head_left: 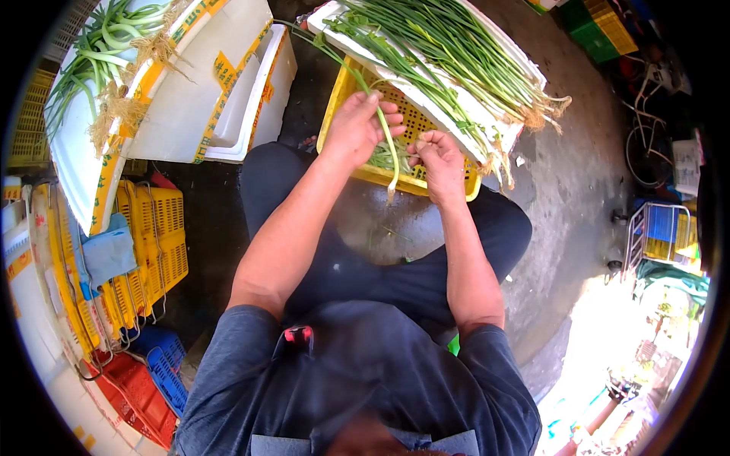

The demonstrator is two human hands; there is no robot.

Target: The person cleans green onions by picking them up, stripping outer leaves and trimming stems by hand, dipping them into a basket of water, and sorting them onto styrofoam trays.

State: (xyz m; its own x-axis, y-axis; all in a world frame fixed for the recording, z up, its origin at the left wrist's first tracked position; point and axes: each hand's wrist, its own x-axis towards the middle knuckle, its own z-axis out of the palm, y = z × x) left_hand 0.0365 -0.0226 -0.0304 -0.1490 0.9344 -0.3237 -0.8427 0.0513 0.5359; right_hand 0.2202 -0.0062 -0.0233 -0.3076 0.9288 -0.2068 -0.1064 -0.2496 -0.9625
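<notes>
My left hand [357,131] is closed around one scallion [385,131], its white root end hanging down and its leaves reaching up to the left. To the right of it, my right hand [441,158] has thumb and fingers pinched together, apart from the stalk; whatever is in the pinch is too small to tell. Below both hands stands a yellow perforated crate [328,129] with pale green peelings [388,158] in it. A large heap of scallions [449,57] lies on a white foam board [426,91] at the crate's far side, roots pointing right.
At the upper left, more scallions [114,57] with tangled roots lie on a white foam box [194,99] bound with yellow tape. Yellow crates [156,235], a red crate [133,395] and a blue crate [163,365] are on the left. A wheeled metal cart [658,232] stands right.
</notes>
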